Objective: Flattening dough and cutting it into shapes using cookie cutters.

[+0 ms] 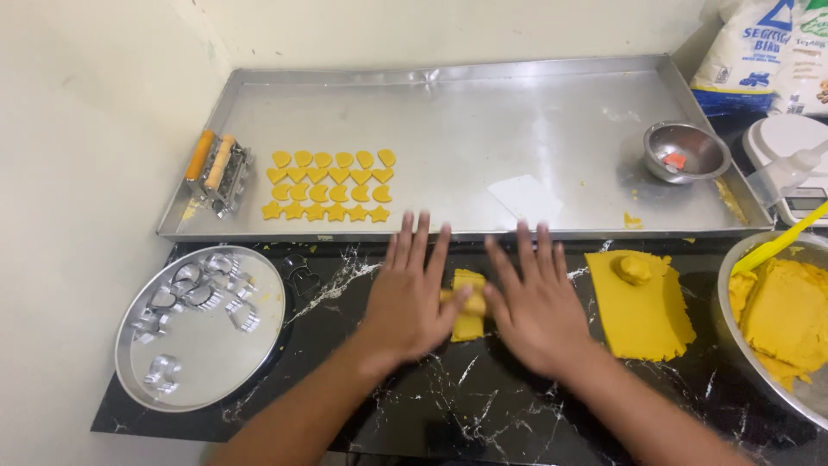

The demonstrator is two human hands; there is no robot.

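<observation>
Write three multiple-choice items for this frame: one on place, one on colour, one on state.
1. Where do the cut shapes lie?
A. on the round plate
B. on the tray's left part
C. in the small bowl

2. What colour is the dough under the hands?
A. yellow
B. white
C. brown

3. How are the left hand and right hand set?
A. fists closed
B. one raised
C. flat, fingers spread, at the dough

Answers:
1 B: the rows sit on the tray near the roller cutter.
2 A: it matches the yellow slab.
3 C: both palms face down, touching the piece.
</observation>
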